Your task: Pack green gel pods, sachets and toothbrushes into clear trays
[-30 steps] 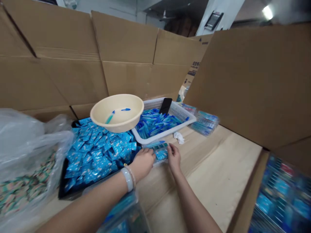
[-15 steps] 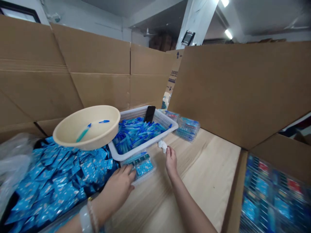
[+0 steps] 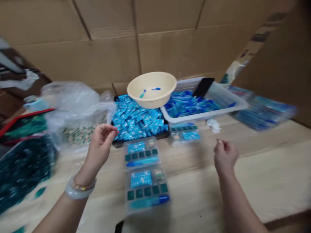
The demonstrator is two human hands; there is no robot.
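My left hand (image 3: 102, 142) hangs open above the wooden table, holding nothing, nearest a black tray (image 3: 141, 144) heaped with blue sachets (image 3: 136, 123). My right hand (image 3: 224, 157) has its fingers pinched together with nothing visible in them, a little below a crumpled white tissue (image 3: 213, 125). Between my hands, two clear plastic compartment packs (image 3: 141, 153) (image 3: 147, 191) lie end to end, each with a blue sachet, dark green squares and a blue stick. A third pack (image 3: 184, 134) lies against a white plastic basket (image 3: 184, 116) full of blue sticks.
A beige basin (image 3: 152, 89) holding two blue-green pieces sits tilted on the black tray and basket. A black phone (image 3: 203, 86) leans in the basket. A clear plastic bag (image 3: 77, 106) lies left, beyond dark green packaging (image 3: 21, 165). Blurred stacked packs (image 3: 263, 113) and cardboard walls (image 3: 107, 55) stand behind.
My view has swung left and down. My left hand has lifted off the pack and opened, my right hand has drawn back from the tissue, and two packs now lie in front.
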